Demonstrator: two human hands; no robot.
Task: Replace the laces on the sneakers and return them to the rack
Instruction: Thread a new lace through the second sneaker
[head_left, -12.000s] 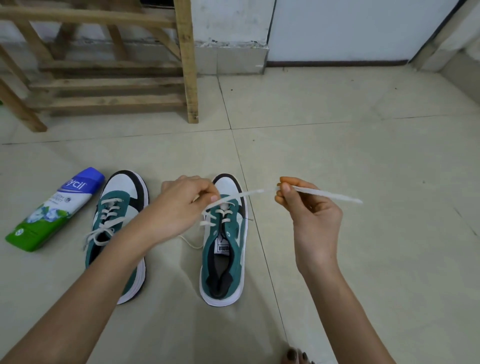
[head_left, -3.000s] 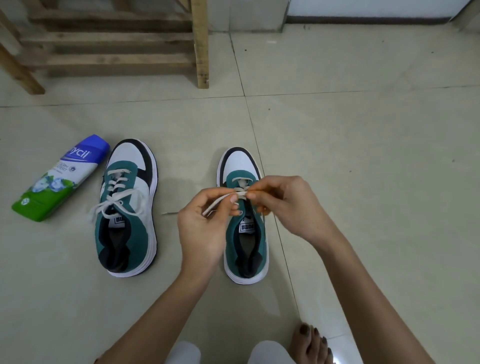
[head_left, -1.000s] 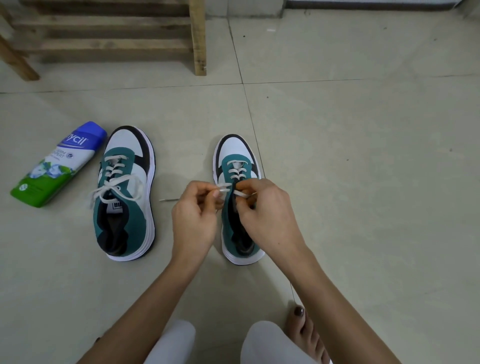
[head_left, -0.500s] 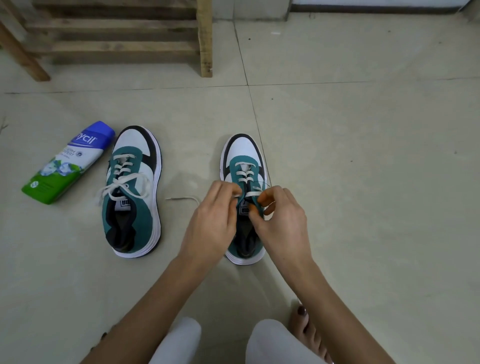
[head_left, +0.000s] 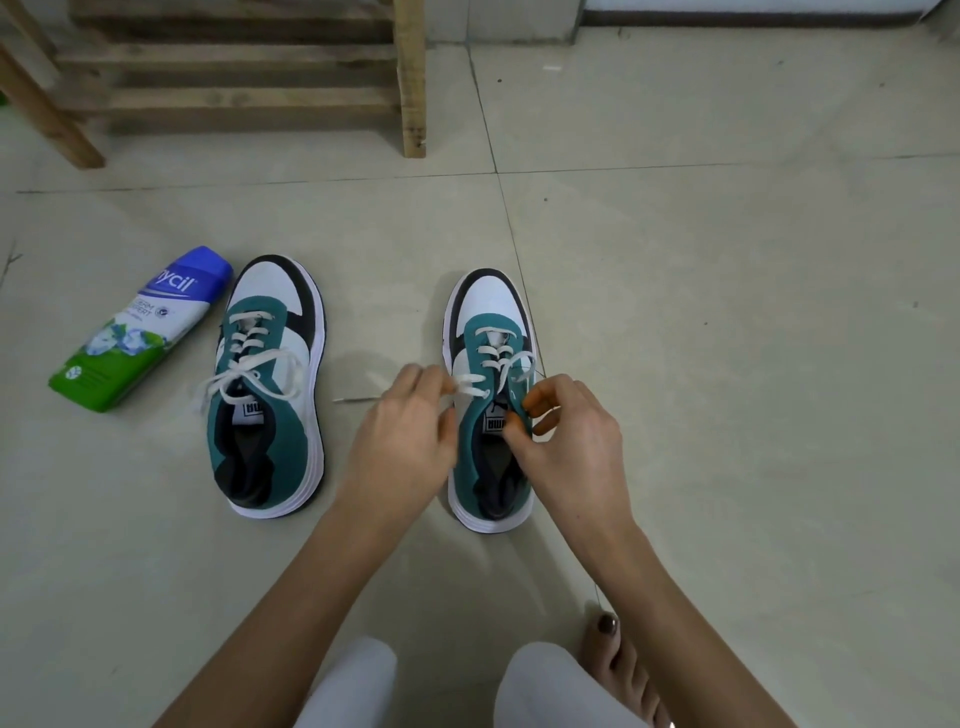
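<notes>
A teal-and-white sneaker's (head_left: 488, 312) white lace (head_left: 496, 358) is being pinched over the tongue (head_left: 494, 420) by the left hand (head_left: 402, 441) and, seemingly, by the right hand's (head_left: 574, 447) curled fingers (head_left: 537, 402).

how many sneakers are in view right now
2. The left sneaker stands on the floor beside the bottle. The right sneaker stands between the left hand and right hand, which both pinch its lace. The visible part of the rack holds none.

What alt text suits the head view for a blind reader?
The left hand and right hand pinch the white lace of a teal sneaker on the floor. Left of it lie a laced sneaker and a bottle; a wooden rack stands behind.
</notes>
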